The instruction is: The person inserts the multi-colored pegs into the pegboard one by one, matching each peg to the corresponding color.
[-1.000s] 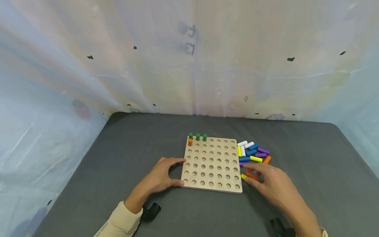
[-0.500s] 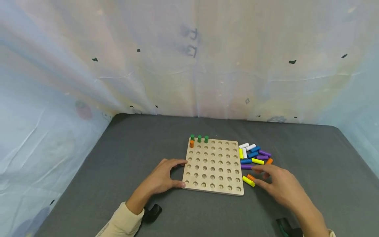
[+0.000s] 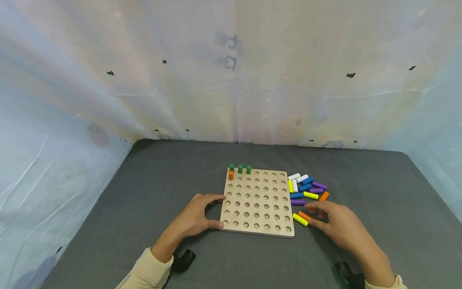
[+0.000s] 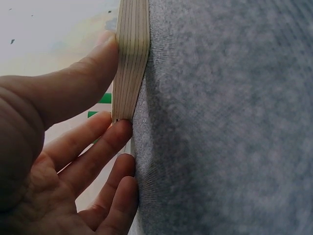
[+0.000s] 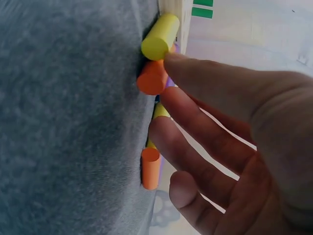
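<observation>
A square wooden pegboard (image 3: 257, 204) with rows of round holes lies on the grey cloth. Several green pegs (image 3: 240, 169) and one orange peg (image 3: 231, 175) stand at its far-left corner. My left hand (image 3: 193, 216) steadies the board's left side, its thumb at the near corner and its fingertips further along the edge. Right of the board, my right hand (image 3: 339, 224) reaches over a lying orange peg (image 5: 152, 78) with thumb and forefinger at either side. Close to the thumb lies a yellow peg (image 5: 161, 36). A firm pinch does not show.
Loose pegs lie in a cluster right of the board: white pegs (image 3: 301, 179), blue pegs (image 3: 305, 187), purple pegs (image 3: 316, 190), a yellow peg (image 3: 311, 195) and another orange peg (image 3: 324, 196). A hanging sheet (image 3: 238, 108) stands behind the table's far edge.
My right hand has drawn slightly to the right and back, uncovering more of the near yellow peg beside the orange one. The left hand keeps its place on the board.
</observation>
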Tool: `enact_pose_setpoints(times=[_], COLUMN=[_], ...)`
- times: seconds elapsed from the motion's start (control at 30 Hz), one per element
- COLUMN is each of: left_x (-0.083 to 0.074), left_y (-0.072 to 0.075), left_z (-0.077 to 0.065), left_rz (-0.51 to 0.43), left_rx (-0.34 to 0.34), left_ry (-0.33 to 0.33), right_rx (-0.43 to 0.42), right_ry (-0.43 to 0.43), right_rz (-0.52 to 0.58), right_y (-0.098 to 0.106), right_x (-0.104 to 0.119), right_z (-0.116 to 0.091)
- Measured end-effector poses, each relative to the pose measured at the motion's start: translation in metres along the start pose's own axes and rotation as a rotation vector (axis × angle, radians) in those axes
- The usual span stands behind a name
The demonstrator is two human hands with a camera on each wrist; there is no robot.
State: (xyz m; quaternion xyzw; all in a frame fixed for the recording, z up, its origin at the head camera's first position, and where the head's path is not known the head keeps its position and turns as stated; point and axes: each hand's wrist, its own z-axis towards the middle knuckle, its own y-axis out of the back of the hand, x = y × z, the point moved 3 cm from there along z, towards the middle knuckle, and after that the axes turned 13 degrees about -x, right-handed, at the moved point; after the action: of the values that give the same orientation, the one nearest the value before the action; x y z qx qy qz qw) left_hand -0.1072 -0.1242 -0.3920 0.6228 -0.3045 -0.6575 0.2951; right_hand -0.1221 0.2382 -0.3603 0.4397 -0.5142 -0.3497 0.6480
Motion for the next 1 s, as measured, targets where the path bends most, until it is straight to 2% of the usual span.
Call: enact_pose_setpoints(times=[0.37, 1.0], left_x=[-0.001, -0.001], left_y=[0.001, 0.001], left_z=[-0.001, -0.001], left_rz=[0.013, 0.014], left_rx=[-0.011, -0.015], left_ry=[0.01, 0.004], right_rx=[0.018, 0.014], right_ry=[-0.009, -0.028], right_rz=[-0.005, -0.054], right_y=[-0.006, -0.002], right_x=[-0.007, -0.019], right_z=[0.004, 0.003])
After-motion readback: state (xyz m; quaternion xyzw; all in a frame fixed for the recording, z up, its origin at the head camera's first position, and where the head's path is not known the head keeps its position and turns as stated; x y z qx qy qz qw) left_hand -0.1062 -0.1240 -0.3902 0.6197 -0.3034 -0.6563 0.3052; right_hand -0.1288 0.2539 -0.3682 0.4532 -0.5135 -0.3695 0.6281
